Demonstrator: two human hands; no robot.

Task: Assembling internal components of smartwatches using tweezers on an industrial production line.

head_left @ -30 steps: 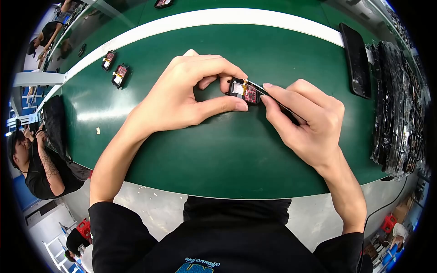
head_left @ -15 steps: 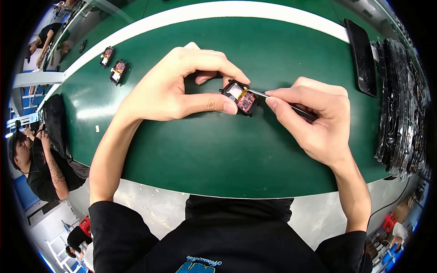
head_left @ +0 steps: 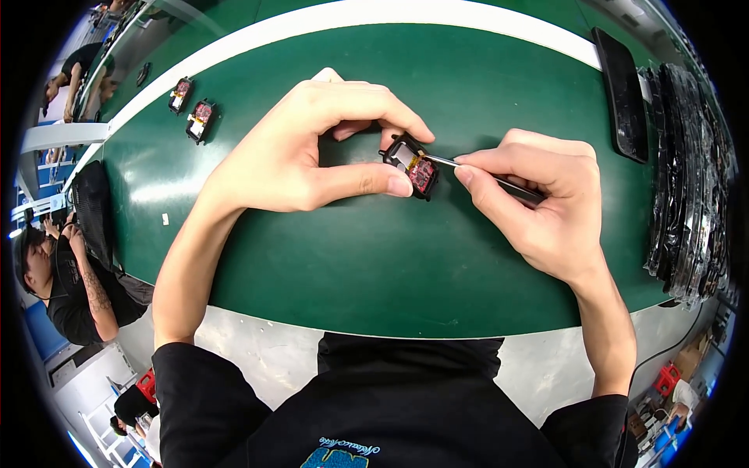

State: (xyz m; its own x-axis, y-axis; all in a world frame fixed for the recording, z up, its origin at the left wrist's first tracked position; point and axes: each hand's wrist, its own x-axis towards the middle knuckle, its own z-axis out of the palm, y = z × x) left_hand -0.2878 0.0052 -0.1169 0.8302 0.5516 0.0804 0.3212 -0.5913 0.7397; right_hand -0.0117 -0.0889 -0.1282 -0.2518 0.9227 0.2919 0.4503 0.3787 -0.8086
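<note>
Between the thumb and fingers of my left hand (head_left: 312, 148) is a small black device casing (head_left: 424, 178), its inside facing up. A red circuit board, a pale block and a bit of yellow tape show within it. My right hand (head_left: 542, 203) pinches a thin dark metal tool with a pointed end, perhaps tweezers (head_left: 446, 161). The tool's tip meets the casing near the yellow tape; whether it grips anything there is too small to tell.
Two similar open casings, one nearer (head_left: 200, 121) and one farther (head_left: 180, 94), lie at the far left of the green table (head_left: 374, 273). A black tray (head_left: 620, 93) and a stack of plastic-wrapped black parts (head_left: 679, 179) stand at the right. A co-worker (head_left: 74, 281) sits at the left.
The casing has tilted a little in my left hand. The tool's tip has shifted slightly left on the casing; my right hand has barely moved.
</note>
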